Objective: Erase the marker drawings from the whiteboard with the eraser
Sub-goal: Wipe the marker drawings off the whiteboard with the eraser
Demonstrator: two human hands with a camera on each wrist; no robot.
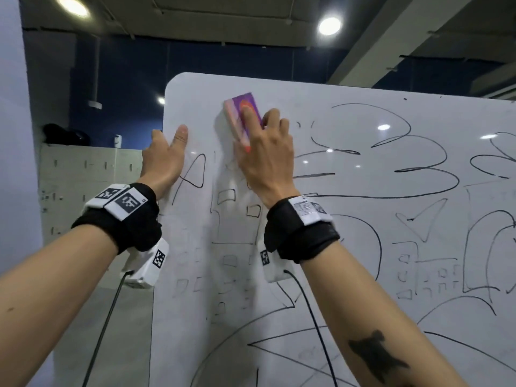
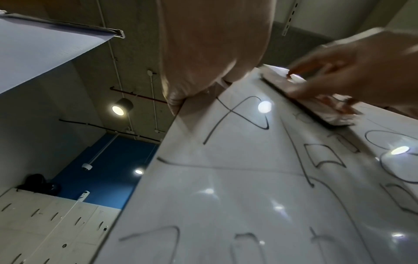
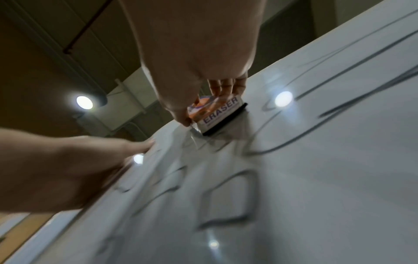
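Observation:
A large whiteboard (image 1: 363,247) covered in black marker drawings stands in front of me. My right hand (image 1: 262,146) grips a purple and pink eraser (image 1: 240,110) and presses its dark felt side flat on the board near the upper left corner. In the right wrist view the eraser (image 3: 217,114) shows the word ERASER, held between the thumb and the fingers (image 3: 226,85). My left hand (image 1: 167,155) holds the board's left edge, thumb on the front and fingers wrapped behind. A looped triangle drawing (image 1: 192,174) lies between the two hands.
White lockers (image 1: 83,177) stand behind the board at the left, with a black bag (image 1: 64,134) on top. A pale panel (image 1: 11,135) fills the far left. Cables hang from both wrist cameras. Cloud shapes (image 1: 405,152) and small squares cover the board's right and lower parts.

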